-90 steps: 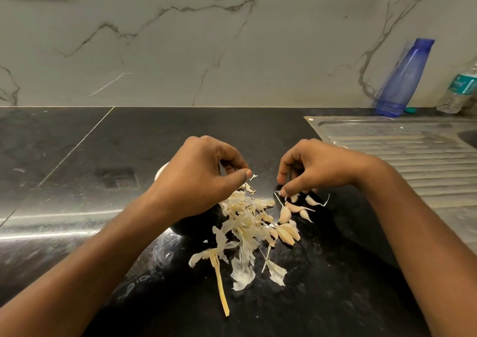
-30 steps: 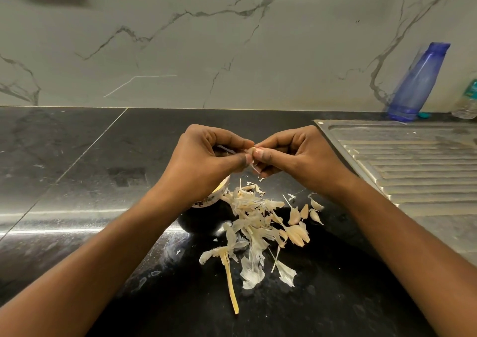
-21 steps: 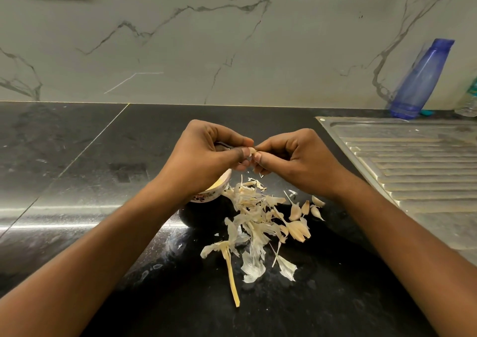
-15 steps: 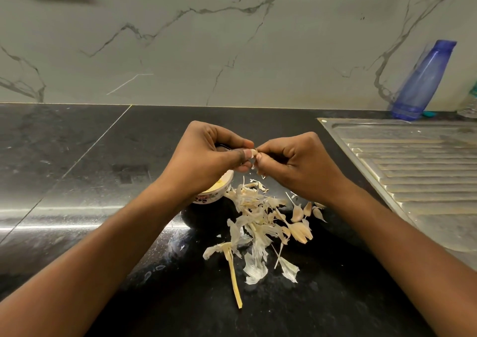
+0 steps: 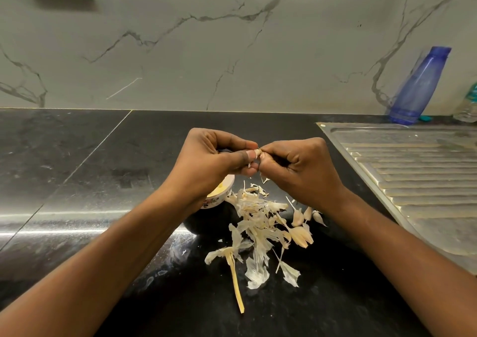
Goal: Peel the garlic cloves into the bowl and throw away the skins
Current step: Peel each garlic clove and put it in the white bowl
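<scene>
The left hand [image 5: 206,165] and right hand [image 5: 303,167] pinch one pale clove [image 5: 256,153], seemingly half-peeled (papery skins [image 5: 258,223] heaped below)

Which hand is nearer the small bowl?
Left. The left hand sits over the bowl, partly hiding it; the right hand is further right, clear of it. Both pinch one garlic clove.

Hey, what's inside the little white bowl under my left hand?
Inside the small white patterned bowl only a pale yellow patch shows, likely peeled garlic. The left hand covers the rest, so how many cloves cannot be told.
</scene>
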